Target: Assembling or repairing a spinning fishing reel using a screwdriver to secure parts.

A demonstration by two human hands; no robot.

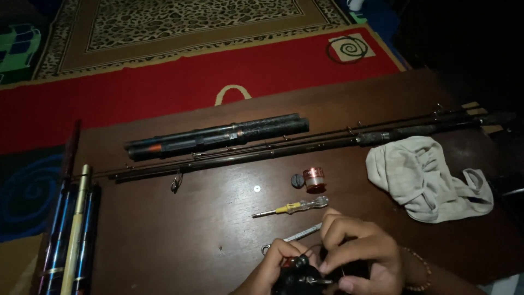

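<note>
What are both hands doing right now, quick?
Left hand: fingers curled, gripping the dark fishing reel from its left side.
Right hand: fingers bent down onto the same reel, pinching at its top.

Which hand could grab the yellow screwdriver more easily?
Probably the right hand: its fingers lie just below the yellow screwdriver. The left hand sits lower, gripping the black reel.
</note>
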